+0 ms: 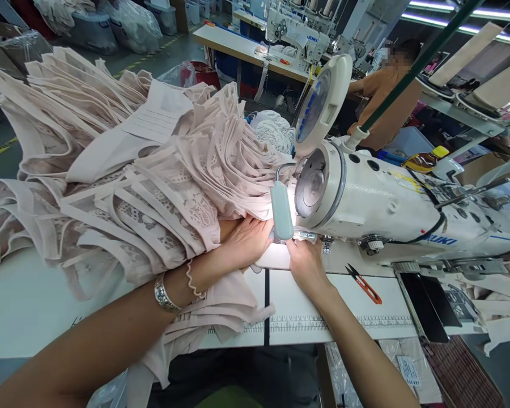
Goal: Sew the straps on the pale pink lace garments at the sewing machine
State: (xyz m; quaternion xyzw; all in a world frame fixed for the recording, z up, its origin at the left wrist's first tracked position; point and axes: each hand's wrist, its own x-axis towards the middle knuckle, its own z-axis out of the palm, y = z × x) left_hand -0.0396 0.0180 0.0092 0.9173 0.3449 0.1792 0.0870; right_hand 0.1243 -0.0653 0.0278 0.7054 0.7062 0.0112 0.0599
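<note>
At the needle area of a white sewing machine (382,192), both hands work close together. My left hand (251,242) lies back up, fingers together on pale pink garment fabric. Its fingertips are partly lost beside a grey-green guard (283,211). Just right of that guard, my right hand (306,262) has its fingers bent together at the machine bed; what they pinch is hidden. A large heap of pale pink lace garments (161,198) spreads over and behind my left forearm. More fabric pieces (233,306) hang below that arm over the table edge.
Orange-handled thread snips (364,284) lie right of my right hand. A printed ruler (300,323) runs along the white table's front. A round cover (323,105) stands open above the machine head. Behind, a person (385,96) sits near another machine (297,37).
</note>
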